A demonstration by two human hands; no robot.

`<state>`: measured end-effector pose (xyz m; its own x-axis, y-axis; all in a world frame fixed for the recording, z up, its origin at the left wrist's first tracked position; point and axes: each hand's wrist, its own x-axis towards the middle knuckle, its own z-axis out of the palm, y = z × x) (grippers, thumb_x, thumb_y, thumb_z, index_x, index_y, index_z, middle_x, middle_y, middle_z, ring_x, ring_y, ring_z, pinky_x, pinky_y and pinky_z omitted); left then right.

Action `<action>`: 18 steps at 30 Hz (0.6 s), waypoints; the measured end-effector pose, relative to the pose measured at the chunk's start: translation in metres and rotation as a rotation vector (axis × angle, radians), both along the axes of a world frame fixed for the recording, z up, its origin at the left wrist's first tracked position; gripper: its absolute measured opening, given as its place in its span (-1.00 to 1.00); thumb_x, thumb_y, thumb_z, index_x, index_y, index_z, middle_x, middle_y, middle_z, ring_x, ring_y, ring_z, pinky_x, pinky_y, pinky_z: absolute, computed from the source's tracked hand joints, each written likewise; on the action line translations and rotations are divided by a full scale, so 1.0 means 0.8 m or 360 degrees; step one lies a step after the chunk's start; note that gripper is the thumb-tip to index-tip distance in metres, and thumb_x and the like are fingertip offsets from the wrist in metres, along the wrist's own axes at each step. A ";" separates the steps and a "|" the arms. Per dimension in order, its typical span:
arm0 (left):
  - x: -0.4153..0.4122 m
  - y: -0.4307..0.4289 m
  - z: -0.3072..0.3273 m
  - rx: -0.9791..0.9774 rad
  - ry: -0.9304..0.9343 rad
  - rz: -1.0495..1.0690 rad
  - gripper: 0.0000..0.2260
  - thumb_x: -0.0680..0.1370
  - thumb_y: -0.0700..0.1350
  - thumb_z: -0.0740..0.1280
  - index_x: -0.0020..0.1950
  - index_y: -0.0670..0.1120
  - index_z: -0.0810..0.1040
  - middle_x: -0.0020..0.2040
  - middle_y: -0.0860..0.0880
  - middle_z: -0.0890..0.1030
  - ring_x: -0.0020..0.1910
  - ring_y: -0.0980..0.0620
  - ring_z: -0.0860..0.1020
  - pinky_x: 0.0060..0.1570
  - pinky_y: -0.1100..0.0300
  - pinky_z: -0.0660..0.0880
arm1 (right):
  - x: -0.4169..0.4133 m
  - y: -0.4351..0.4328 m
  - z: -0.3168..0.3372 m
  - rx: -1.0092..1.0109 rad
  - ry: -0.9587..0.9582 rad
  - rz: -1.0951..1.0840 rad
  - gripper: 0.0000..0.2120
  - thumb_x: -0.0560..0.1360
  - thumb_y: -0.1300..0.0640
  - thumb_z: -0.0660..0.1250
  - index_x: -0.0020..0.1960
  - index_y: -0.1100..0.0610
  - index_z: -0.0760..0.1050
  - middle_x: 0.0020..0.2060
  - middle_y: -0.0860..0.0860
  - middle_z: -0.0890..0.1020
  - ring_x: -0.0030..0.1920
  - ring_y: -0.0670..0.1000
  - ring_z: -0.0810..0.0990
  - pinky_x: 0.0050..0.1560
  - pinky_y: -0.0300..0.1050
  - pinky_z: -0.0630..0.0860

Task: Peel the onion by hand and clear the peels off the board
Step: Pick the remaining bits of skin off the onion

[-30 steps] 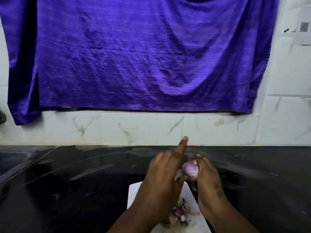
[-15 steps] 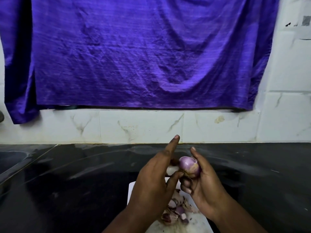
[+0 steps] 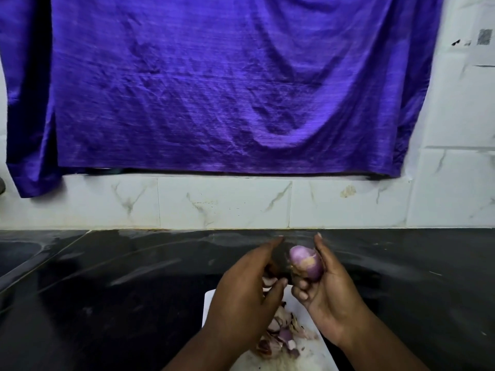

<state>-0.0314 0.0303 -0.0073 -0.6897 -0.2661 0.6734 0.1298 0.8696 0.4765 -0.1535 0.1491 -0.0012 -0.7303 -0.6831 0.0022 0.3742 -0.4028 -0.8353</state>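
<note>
- Right hand [image 3: 329, 298]: fingers curled round the onion [image 3: 305, 263], gripping it in the air above the far end of the white board [image 3: 312, 356].
- Onion: mostly bare, purple, with a papery scrap at its top.
- Left hand [image 3: 243, 295]: just beside the onion, fingers loosely curved, forefinger out. Can't tell if it pinches a peel.
- Peels [image 3: 281, 336]: heaped on the board, under the left hand.
- Board lies on the dark surface [image 3: 134, 290]; purple cloth [image 3: 214, 89] hangs on the tiled wall behind.

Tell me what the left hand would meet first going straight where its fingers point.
Likely the tiled wall; the left hand points just left of the onion, over the black countertop. Depth is unclear.
</note>
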 end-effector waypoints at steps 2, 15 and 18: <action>0.002 -0.003 0.002 -0.0034 0.0019 0.0068 -0.32 0.51 0.18 0.49 0.57 0.27 0.28 0.25 0.43 0.45 0.29 0.42 0.39 0.19 0.52 0.34 | 0.003 -0.004 0.000 -0.0047 -0.0048 0.0053 -0.44 0.49 -0.25 0.35 0.13 0.26 0.60 -0.18 0.19 0.60 -0.38 -0.01 0.44 -0.47 -0.16 0.46; -0.001 -0.009 0.004 -0.0120 0.0194 0.0001 -0.21 0.51 -0.10 0.55 0.61 0.27 0.22 0.22 0.31 0.52 0.29 0.26 0.44 0.24 0.52 0.31 | 0.016 -0.014 -0.001 -0.0020 0.0465 -0.0018 -0.70 0.47 -0.01 0.42 0.07 0.18 0.71 0.02 0.25 0.75 -0.18 0.04 0.72 -0.27 -0.13 0.63; 0.000 -0.009 0.003 -0.0102 0.0174 -0.0060 -0.22 0.55 -0.11 0.51 0.63 0.28 0.18 0.23 0.31 0.49 0.30 0.20 0.45 0.24 0.50 0.34 | 0.017 -0.015 0.000 -0.0010 0.0501 -0.0145 -0.54 0.36 -0.08 0.48 0.09 0.25 0.62 -0.11 0.22 0.75 -0.32 -0.01 0.67 -0.40 -0.19 0.56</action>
<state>-0.0316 0.0233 -0.0049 -0.6200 -0.1954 0.7599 0.2113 0.8912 0.4015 -0.1401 0.1371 -0.0012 -0.7512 -0.6142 0.2418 0.0600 -0.4282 -0.9017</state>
